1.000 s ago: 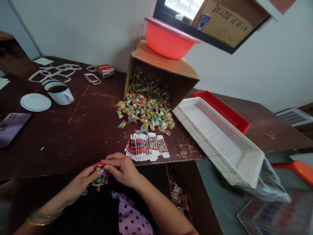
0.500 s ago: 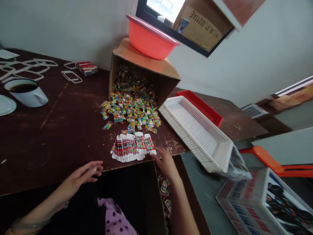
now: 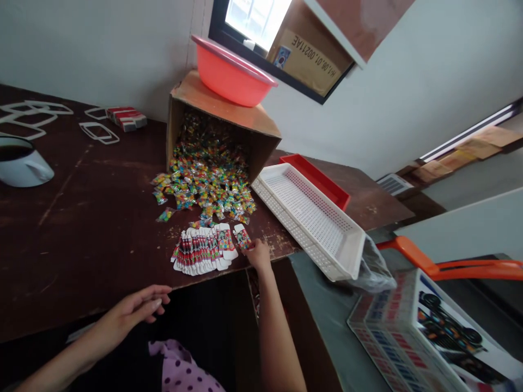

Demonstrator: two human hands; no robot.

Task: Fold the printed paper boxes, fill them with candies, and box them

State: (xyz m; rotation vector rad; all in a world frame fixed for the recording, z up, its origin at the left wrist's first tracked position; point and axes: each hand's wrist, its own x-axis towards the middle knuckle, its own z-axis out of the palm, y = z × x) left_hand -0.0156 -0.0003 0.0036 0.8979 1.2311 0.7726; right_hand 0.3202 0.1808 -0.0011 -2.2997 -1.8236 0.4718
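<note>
A row of flattened small printed cartons (image 3: 200,250), red and white with colourful fronts, lies overlapping near the table's front edge. Just right of the row, my right hand (image 3: 259,255) pinches the lower end of a single small carton (image 3: 242,238); its fingertips are partly hidden. My left hand (image 3: 141,306) hovers at the table's edge, left of the row, fingers loosely stretched and holding nothing. Behind the cartons, many small clear packets of colourful candy (image 3: 208,185) spill from a cardboard box (image 3: 229,117) lying on its side.
A pink basin (image 3: 232,73) rests on the cardboard box. To the right lie a white perforated tray (image 3: 310,218) and a red tray (image 3: 318,179). A mug (image 3: 24,166) stands at far left, near white frames (image 3: 98,132). A crate (image 3: 400,332) and orange chair (image 3: 412,256) are at right.
My right hand has taken hold of the end carton, which now sits apart from the row. The left hand stays near the table's edge. The view has shifted right.
</note>
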